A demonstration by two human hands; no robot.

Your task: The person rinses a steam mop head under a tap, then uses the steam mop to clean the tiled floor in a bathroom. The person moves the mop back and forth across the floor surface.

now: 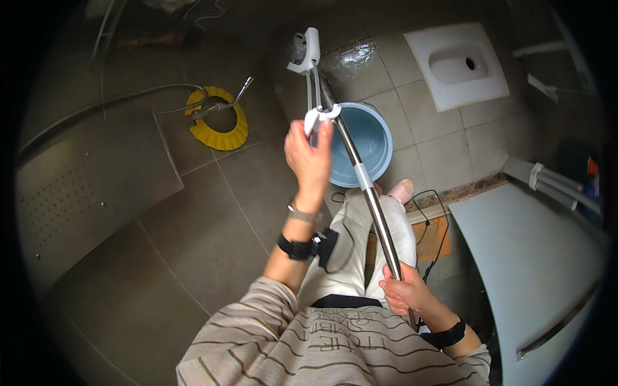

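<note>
A mop with a steel pole (pixel 348 141) slants across the view, its white plastic head (pixel 313 46) pointing away from me. Around the lower part of the pole, my right hand (pixel 407 290) is closed. My left hand (pixel 307 152) grips the white plastic lever (pixel 313 119) beside the pole, below the head. Two thin rods (pixel 314 89) run from the lever to the head. Below the mop stands a light blue bucket (pixel 385 137) that seems to hold water. The wiping part of the head is dark and partly hidden.
A white squat toilet (pixel 451 87) is set in the tiled floor at far right. At left, a yellow scalloped ring (pixel 217 141) hangs around a tap (pixel 207 112) with a hose. A pale door (pixel 521 251) stands at right. A black cable (pixel 446 227) runs near my legs.
</note>
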